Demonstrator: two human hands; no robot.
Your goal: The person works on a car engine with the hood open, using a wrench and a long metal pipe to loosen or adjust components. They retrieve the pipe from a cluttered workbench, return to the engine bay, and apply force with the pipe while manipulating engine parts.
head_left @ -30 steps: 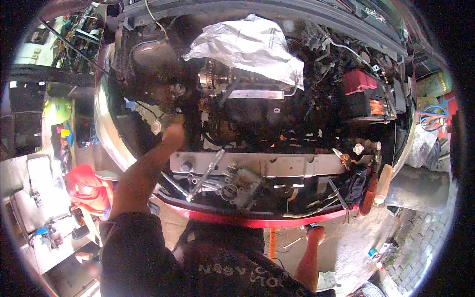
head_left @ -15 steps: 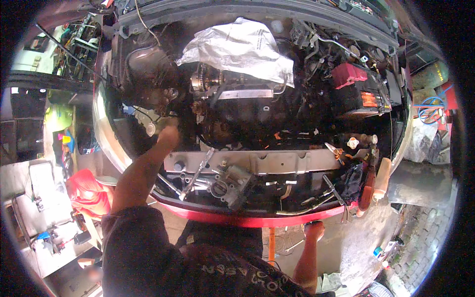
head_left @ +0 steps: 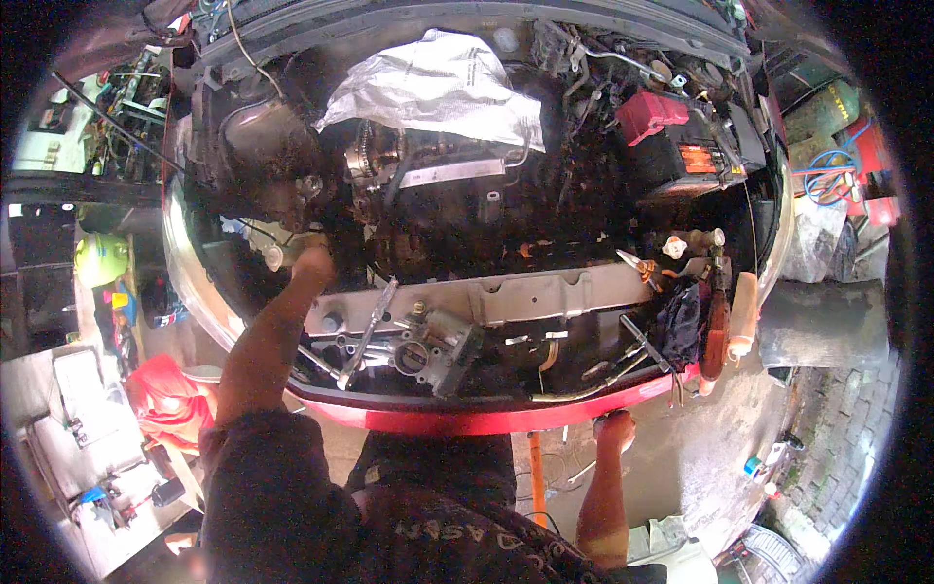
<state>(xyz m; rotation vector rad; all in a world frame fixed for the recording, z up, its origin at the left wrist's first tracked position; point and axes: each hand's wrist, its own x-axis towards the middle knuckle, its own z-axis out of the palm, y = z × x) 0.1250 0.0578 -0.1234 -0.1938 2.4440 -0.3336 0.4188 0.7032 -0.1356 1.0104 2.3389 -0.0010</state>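
My left hand (head_left: 311, 263) reaches down into the left side of a car's engine bay, beside a pale reservoir with a round cap (head_left: 274, 257). Its fingers are lost in shadow, so their grip is hidden. Low on the right, my right hand (head_left: 615, 430) is closed at the red bumper edge (head_left: 486, 420), with something dark at its fingers that I cannot make out. Between the arms, a metal throttle body (head_left: 443, 352) lies on the front of the car. Next to it rest a long chrome ratchet (head_left: 370, 331) and several wrenches.
White sheeting (head_left: 438, 92) covers part of the engine, near a toothed gear (head_left: 362, 156). At right stand a battery (head_left: 671, 170) with a red cover, orange-handled pliers (head_left: 647, 273) and a tan handle (head_left: 744, 311). A red cloth (head_left: 170, 399) lies at left.
The whole view has shifted, so the car appears a little further left and higher. My left hand stays by the reservoir and my right hand stays at the bumper edge.
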